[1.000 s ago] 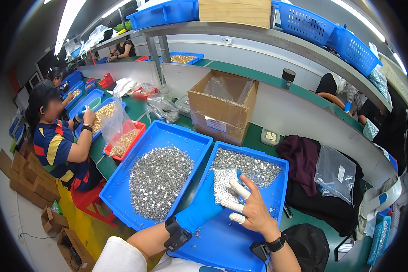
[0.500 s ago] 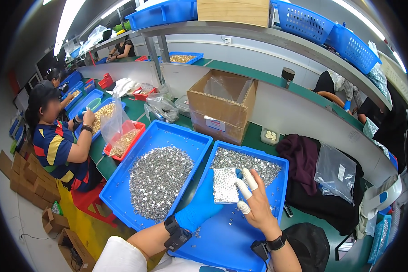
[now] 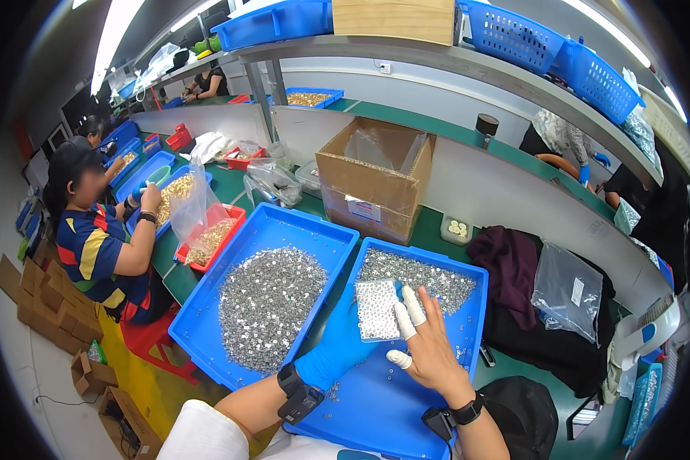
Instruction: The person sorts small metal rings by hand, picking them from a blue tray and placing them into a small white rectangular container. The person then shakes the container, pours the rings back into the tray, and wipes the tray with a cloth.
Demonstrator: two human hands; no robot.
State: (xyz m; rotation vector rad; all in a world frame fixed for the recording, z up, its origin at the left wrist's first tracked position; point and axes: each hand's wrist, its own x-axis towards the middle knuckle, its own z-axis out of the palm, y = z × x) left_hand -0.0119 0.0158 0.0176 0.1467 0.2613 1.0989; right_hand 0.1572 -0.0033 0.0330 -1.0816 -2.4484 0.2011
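Observation:
My left hand (image 3: 340, 343), in a blue glove, holds up a small flat clear plate (image 3: 376, 309) covered with tiny silver parts above the right blue tray (image 3: 391, 406). My right hand (image 3: 428, 346), bare with white finger cots on the thumb and two fingers, rests its fingertips on the plate's right edge. A pile of small silver parts (image 3: 415, 276) lies at the far end of that tray. The left blue tray (image 3: 207, 349) holds a wider heap of the same silver parts (image 3: 264, 303).
An open cardboard box (image 3: 376, 184) stands behind the trays on the green bench. A dark cloth (image 3: 514, 268) and a clear plastic bag (image 3: 569, 291) lie to the right. A seated person (image 3: 100, 245) works at the left beside a red tray (image 3: 211, 239) of gold parts.
My right hand's fingers have shifted from the plate's lower right up along its right edge. The left hand keeps holding the plate in nearly the same spot.

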